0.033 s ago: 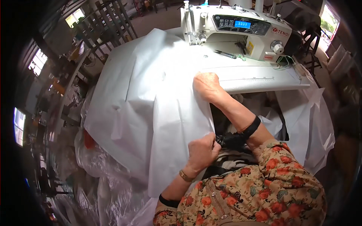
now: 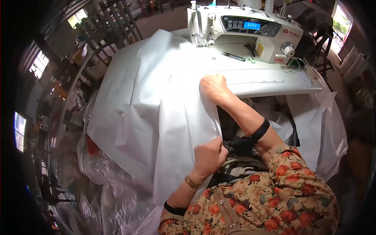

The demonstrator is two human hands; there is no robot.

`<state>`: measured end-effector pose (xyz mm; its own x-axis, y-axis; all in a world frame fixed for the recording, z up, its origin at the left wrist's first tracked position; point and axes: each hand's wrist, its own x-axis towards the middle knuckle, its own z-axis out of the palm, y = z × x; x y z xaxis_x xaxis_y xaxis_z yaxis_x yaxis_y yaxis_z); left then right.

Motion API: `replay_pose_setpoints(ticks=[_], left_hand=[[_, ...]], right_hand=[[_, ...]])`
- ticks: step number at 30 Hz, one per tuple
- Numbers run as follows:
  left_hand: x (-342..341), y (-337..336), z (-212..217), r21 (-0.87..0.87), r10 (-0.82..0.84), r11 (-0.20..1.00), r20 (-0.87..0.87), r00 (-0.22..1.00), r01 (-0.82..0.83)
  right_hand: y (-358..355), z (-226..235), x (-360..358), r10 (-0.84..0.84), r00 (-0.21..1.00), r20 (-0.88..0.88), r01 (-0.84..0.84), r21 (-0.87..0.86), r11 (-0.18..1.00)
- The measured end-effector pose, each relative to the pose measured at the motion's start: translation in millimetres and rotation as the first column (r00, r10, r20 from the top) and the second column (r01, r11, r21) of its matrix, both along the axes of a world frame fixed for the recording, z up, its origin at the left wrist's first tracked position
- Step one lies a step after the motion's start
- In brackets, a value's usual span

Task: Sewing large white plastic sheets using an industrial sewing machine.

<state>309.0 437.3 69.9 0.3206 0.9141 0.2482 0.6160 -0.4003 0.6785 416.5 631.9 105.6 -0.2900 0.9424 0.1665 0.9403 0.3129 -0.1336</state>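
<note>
A large white sheet [image 2: 176,129], thin and creased like plastic film or coated cloth, spreads over the sewing table and hangs off its front edge. My left hand [image 2: 208,156] is closed in a fist on the sheet's right edge, low and close to my body. Farther up the same edge, by the table's front, my right hand [image 2: 213,88] is closed on the sheet, its fingertips hidden beneath the fist. A white sewing machine [image 2: 250,29] with a lit blue display stands beyond my hands. Its needle area lies up and left of the control panel.
A black pen-like tool [image 2: 234,56] lies on the table [image 2: 270,74] under the machine's arm. Ruler markings run along the table's front edge. Clear crumpled plastic [image 2: 113,203] hangs at the lower left. More white sheeting [image 2: 319,129] drapes down on the right. A metal rack [image 2: 111,27] stands behind.
Both hands and the sheet's gripped edge have shifted very slightly left. The machine and table things stay where they were.
</note>
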Motion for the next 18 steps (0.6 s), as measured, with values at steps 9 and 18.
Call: replay_pose_setpoints(ticks=[9, 18], left_hand=[[-5.8, 51.9, 12.2, 0.148, 0.065, 0.988, -0.111, 0.992, -0.048], [9.3, 50.0, -0.4, 0.07, 0.134, 0.989, -0.044, 0.99, -0.13]], right_hand=[[51.3, 13.6, -8.3, -0.003, 0.988, 0.155, 0.019, -0.103, 0.994], [43.1, 0.4, 12.5, -0.052, 0.996, -0.072, 0.05, -0.032, 0.998]])
